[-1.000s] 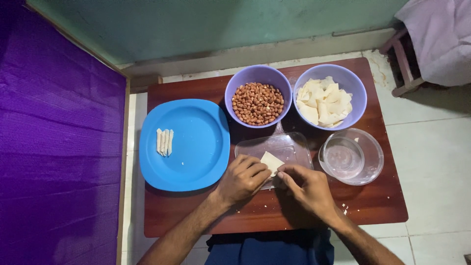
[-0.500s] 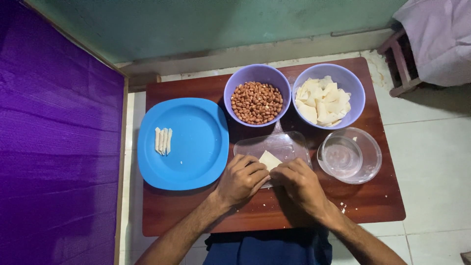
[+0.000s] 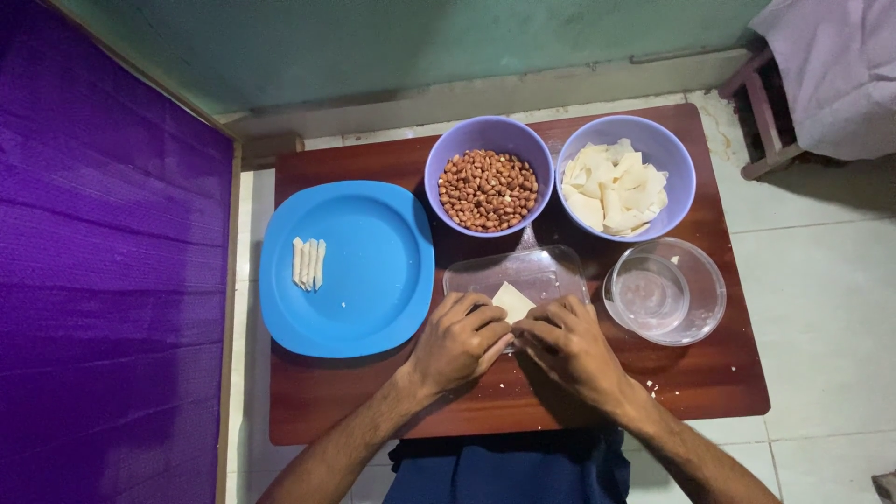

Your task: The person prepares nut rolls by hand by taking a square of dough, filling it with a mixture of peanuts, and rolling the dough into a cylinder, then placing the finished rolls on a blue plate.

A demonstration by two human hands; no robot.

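My left hand (image 3: 459, 342) and my right hand (image 3: 569, 345) meet over a clear flat plastic tray (image 3: 551, 269). Their fingertips pinch a small pale dough square (image 3: 511, 301) from both sides. Part of the square is hidden under my fingers. Behind the tray stand a purple bowl of peanuts (image 3: 488, 189) and a purple bowl of pale dough squares (image 3: 623, 185). Left of my hands, a blue plate (image 3: 364, 271) carries three thin rolled dough sticks (image 3: 308, 263).
A clear glass bowl (image 3: 665, 291) with liquid sits right of the tray. Everything rests on a small dark wooden table (image 3: 709, 383) on a tiled floor. A purple cloth (image 3: 103, 280) hangs at the left; a stool (image 3: 770, 112) stands at the top right.
My hands have drawn closer together over the dough square, covering more of it. The bowls and plate have not moved.
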